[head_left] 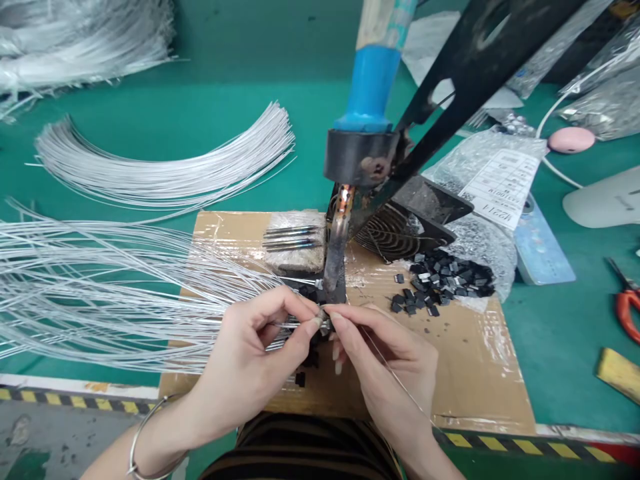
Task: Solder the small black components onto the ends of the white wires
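My left hand [250, 360] is pinched on a bundle of thin silver wires [100, 293] that fan out to the left, and on a small dark component [324, 325] at the wire tips. My right hand [385, 360] meets it fingertip to fingertip, pinching the same small component and holding a thin strand of solder wire [400, 387] that trails toward me. Both hands work just below the tip of a mounted soldering iron [336, 257] with a blue handle [373, 80]. A few small black parts lie under my hands.
A taped cardboard sheet [480, 360] covers the green table. A pile of small black components [443, 280] spills from a plastic bag [493, 180] at right. A small fan [395, 233] sits behind the iron. More wire bundles [165, 160] lie left; red-handled scissors [627, 303] far right.
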Motion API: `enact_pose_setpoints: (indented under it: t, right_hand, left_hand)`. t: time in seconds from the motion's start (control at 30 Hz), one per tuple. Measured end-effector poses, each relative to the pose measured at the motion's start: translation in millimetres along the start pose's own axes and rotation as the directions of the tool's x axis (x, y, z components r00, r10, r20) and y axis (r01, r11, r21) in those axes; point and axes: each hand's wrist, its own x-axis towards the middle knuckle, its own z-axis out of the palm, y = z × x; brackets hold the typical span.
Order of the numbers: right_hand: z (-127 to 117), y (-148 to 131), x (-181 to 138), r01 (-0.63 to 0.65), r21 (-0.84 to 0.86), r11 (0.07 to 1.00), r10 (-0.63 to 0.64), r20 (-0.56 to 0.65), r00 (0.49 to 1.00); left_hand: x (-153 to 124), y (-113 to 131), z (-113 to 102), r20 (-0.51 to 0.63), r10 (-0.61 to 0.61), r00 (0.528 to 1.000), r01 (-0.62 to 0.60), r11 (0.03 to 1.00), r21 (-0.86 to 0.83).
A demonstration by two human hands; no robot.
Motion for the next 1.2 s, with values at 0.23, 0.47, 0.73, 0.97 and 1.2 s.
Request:
enact_pose_setpoints:
  t: [0.23, 0.47, 0.73, 0.97, 1.2]
  right_hand:
    - [-1.0, 1.1, -3.1, 0.074, -0.122, 0.99, -0.076, -0.009, 0.997]
    - [-2.8, -4.6, -10.2, 0.079, -0.246, 0.966, -0.092, -0.043, 0.995]
    - [-14.2, -14.9, -8.0, 0.065, -0.398, 0.915, -0.089, -0.042, 0.995]
    - [-24.4, -15.6, -0.1, 0.089, -0.269, 0.959, -0.064, 0.1, 0.993]
    - [-23.8, -10.9, 3.6, -0.006, -0.225, 0.974, 0.007, 0.005, 1.0]
  left_hand:
    - [-0.2, 1.4, 2.1, -0.025, -0.022, 0.999, 0.023, 0.999, 0.045]
    - [5.0, 7.2, 5.6, -0.068, -0.067, 0.995, 0.075, 0.99, 0.123]
    - [9.1, 9.5, 7.4, -0.098, -0.049, 0.994, 0.065, 0.984, 0.168]
    - [11.7, 3.8, 8.0, -0.118, 0.014, 0.993, 0.006, 0.986, 0.169]
    - [9.6, -0.3, 6.1, -0.142, 0.031, 0.989, -0.009, 0.988, 0.157]
